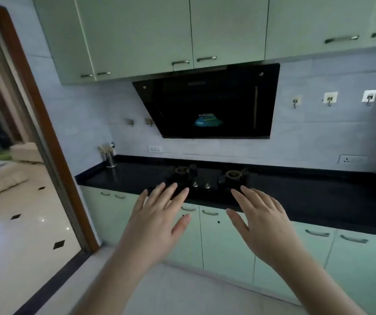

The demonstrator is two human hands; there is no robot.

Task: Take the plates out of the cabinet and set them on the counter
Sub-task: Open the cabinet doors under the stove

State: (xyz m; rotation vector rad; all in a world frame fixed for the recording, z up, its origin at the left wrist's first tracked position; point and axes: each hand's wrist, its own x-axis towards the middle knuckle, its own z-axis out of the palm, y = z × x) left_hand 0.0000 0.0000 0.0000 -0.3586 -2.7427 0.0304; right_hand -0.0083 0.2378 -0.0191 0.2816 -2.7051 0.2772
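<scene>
Left hand (157, 220), right hand (258, 220): both spread wide, empty, hovering before the black surface (318, 201). Plates: none visible — presumably behind closed cabinets (137, 35). Advice: grip a handle (180, 62), open fully first.

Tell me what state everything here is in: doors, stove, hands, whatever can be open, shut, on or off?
Upper cabinets: doors all shut.
Lower cabinets: doors all shut.
Stove: no flame showing on either burner.
Counter: no plates on it.
Wall hooks: nothing hanging.
Utensil holder: upright, with utensils in it.
Left hand: open, fingers spread, holding nothing.
Right hand: open, fingers spread, holding nothing.
</scene>
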